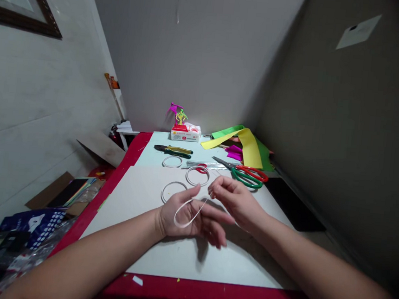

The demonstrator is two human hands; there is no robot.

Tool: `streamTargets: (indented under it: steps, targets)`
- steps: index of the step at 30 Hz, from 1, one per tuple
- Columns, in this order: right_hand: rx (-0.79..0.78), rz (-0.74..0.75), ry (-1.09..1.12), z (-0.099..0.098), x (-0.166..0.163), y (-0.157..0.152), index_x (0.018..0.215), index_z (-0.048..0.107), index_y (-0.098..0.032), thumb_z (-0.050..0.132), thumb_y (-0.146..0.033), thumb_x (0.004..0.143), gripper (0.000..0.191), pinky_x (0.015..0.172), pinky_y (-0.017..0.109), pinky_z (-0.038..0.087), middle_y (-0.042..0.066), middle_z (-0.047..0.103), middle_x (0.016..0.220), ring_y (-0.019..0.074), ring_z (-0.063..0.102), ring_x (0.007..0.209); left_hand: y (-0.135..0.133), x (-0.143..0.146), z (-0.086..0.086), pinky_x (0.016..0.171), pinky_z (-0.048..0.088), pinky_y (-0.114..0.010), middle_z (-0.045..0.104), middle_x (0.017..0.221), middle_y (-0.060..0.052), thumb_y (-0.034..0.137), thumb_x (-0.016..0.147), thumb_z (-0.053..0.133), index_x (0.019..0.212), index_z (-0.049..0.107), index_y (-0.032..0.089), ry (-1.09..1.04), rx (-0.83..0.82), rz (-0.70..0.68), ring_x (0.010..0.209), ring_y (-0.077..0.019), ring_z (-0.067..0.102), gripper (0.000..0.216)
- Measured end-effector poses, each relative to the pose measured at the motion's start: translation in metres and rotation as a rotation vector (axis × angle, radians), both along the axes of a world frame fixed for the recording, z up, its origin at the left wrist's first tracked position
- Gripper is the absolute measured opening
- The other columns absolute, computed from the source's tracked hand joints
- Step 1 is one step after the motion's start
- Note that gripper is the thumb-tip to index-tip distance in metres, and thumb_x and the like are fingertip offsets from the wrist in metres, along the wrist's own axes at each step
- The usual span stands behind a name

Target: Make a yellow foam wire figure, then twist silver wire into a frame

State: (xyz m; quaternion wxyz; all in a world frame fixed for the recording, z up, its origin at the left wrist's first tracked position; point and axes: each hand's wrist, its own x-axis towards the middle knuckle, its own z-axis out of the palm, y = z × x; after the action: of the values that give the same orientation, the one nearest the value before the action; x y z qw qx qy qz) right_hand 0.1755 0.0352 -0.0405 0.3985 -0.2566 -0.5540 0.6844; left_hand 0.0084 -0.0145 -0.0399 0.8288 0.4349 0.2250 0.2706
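The bench (193,260) stood between two walls and carried a white board. Relative to the red-and-green-handled scissors (249,177), I logged three wire rings (174,191) to the left, pliers (173,151) beyond and to the left, and coloured paper strips (245,144) behind. The white wire loop (189,224) sat nearer to me than the scissors, between both hands. The right hand (236,204) had its fingers (222,184) drawn narrow, pinching the wire's thin end. The left hand (186,216) kept its fingers (210,220) spread, with the loop against them; I could not tell whether they gripped it.
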Motion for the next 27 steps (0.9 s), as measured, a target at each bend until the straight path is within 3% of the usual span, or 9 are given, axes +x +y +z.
streamTargets:
  steps: [4, 7, 10, 14, 15, 17, 20, 24, 27]
  targets:
    - [-0.02, -0.14, 0.097, 0.0, 0.002, 0.008, 0.07, 0.052, -0.018, 0.07, -0.039, 0.076, 0.028, 0.064, 0.023, 0.038, -0.003, 0.052, 0.071, 0.01, 0.047, 0.066, 0.008, -0.002, -0.002, 0.059, 0.042, -0.029, 0.063, 0.058, -0.005, 0.039, 0.083, 0.053, 0.117, 0.066, 0.007, 0.181, 0.185, 0.565, 0.054, -0.0161, 0.053, 0.048]
    - [-0.022, -0.156, 0.091, -0.003, -0.002, 0.002, 0.069, 0.051, -0.018, 0.07, -0.039, 0.076, 0.029, 0.06, 0.023, 0.037, -0.003, 0.051, 0.067, 0.0094, 0.046, 0.059, 0.004, 0.004, -0.003, 0.059, 0.039, -0.024, 0.057, 0.051, 0.004, 0.027, 0.079, 0.067, 0.128, 0.059, 0.015, 0.237, 0.263, 0.707, 0.051, -0.0112, 0.047, 0.052]
    - [0.01, -0.062, 0.035, -0.009, -0.009, -0.012, 0.071, 0.049, -0.019, 0.063, -0.043, 0.081, 0.03, 0.06, 0.027, 0.041, -0.002, 0.054, 0.058, 0.0123, 0.051, 0.054, -0.005, 0.015, -0.002, 0.064, 0.044, -0.027, 0.057, 0.05, 0.004, 0.031, 0.08, 0.067, 0.125, 0.062, 0.017, 0.364, 0.388, 0.796, 0.054, -0.0137, 0.054, 0.047]
    - [0.123, 0.01, -0.085, -0.011, -0.018, -0.025, 0.076, 0.046, -0.019, 0.047, -0.046, 0.09, 0.03, 0.067, 0.031, 0.046, -0.001, 0.055, 0.054, 0.0144, 0.055, 0.057, -0.011, 0.023, 0.001, 0.083, 0.048, -0.033, 0.07, 0.07, -0.006, 0.029, 0.076, 0.069, 0.077, 0.078, 0.019, 0.417, 0.562, 0.956, 0.09, -0.0238, 0.064, 0.013]
    - [0.162, 0.015, -0.132, -0.009, -0.017, -0.024, 0.077, 0.046, -0.019, 0.045, -0.046, 0.091, 0.031, 0.068, 0.031, 0.046, -0.001, 0.056, 0.056, 0.0142, 0.056, 0.059, -0.011, 0.024, 0.001, 0.08, 0.049, -0.032, 0.07, 0.069, -0.006, 0.029, 0.076, 0.069, 0.072, 0.077, 0.019, 0.415, 0.572, 0.973, 0.088, -0.0236, 0.065, 0.014]
    - [0.247, 0.026, -0.266, -0.001, -0.011, -0.018, 0.078, 0.049, -0.018, 0.044, -0.046, 0.091, 0.032, 0.067, 0.03, 0.048, 0.001, 0.059, 0.06, 0.0146, 0.058, 0.061, -0.009, 0.024, 0.001, 0.06, 0.049, -0.028, 0.065, 0.057, -0.002, 0.033, 0.079, 0.066, 0.08, 0.076, 0.018, 0.434, 0.535, 0.963, 0.063, -0.018, 0.062, 0.018]
    - [0.4, -0.008, -0.559, 0.016, 0.021, 0.0, 0.079, 0.061, -0.016, 0.058, -0.041, 0.083, 0.026, 0.068, 0.03, 0.049, 0.005, 0.066, 0.074, 0.0176, 0.061, 0.07, -0.004, 0.02, -0.001, 0.04, 0.034, -0.022, 0.061, 0.053, 0.002, 0.04, 0.082, 0.06, 0.084, 0.072, 0.015, 0.506, 0.436, 0.934, 0.036, -0.0067, 0.038, 0.029]
    - [0.579, -0.386, -1.017, 0.019, 0.092, 0.023, 0.094, 0.067, -0.015, 0.057, -0.027, 0.082, 0.02, 0.095, 0.047, 0.038, 0.018, 0.06, 0.117, 0.0342, 0.052, 0.111, 0.005, 0.018, -0.008, 0.041, 0.031, -0.021, 0.066, 0.064, -0.003, 0.043, 0.082, 0.056, 0.063, 0.064, 0.012, 0.559, 0.382, 0.896, 0.035, -0.0028, 0.034, 0.037]
    - [0.58, -0.583, -1.328, -0.001, 0.135, 0.028, 0.105, 0.065, -0.007, 0.059, -0.023, 0.079, 0.032, 0.092, 0.062, 0.033, 0.029, 0.052, 0.124, 0.0491, 0.044, 0.117, 0.006, 0.022, -0.015, 0.039, 0.027, -0.021, 0.062, 0.053, -0.001, 0.042, 0.082, 0.055, 0.074, 0.065, 0.011, 0.577, 0.347, 0.799, 0.032, -0.0038, 0.033, 0.033]
